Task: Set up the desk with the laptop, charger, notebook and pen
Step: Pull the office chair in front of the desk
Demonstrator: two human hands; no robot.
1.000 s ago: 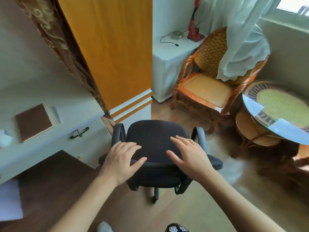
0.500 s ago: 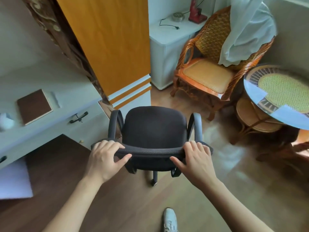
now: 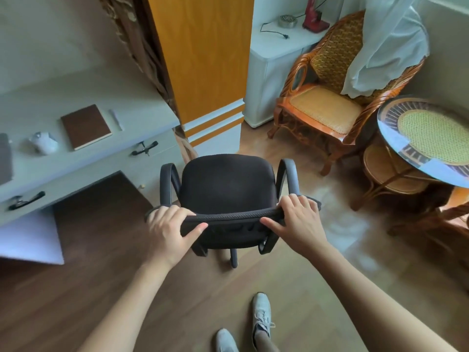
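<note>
A black office chair [image 3: 225, 189] with armrests stands in the middle of the wooden floor, its back toward me. My left hand [image 3: 170, 229] and my right hand [image 3: 297, 222] both grip the top edge of its backrest. To the left stands a pale desk [image 3: 83, 158]. On it lie a brown notebook [image 3: 85, 126], a white pen [image 3: 116, 119] just right of the notebook, and a white charger [image 3: 44, 142] to its left. A grey laptop edge [image 3: 5, 158] shows at the frame's left border.
An orange wardrobe [image 3: 203, 59] stands behind the chair. A rattan armchair [image 3: 327, 97] with a white curtain over it and a round glass-topped rattan table [image 3: 426, 138] fill the right side. A white cabinet [image 3: 274, 47] sits at the back. My shoes [image 3: 261, 316] are below.
My hands came down from above the backrest and closed on its top edge. The chair and my view have shifted, so more of the desk shows on the left.
</note>
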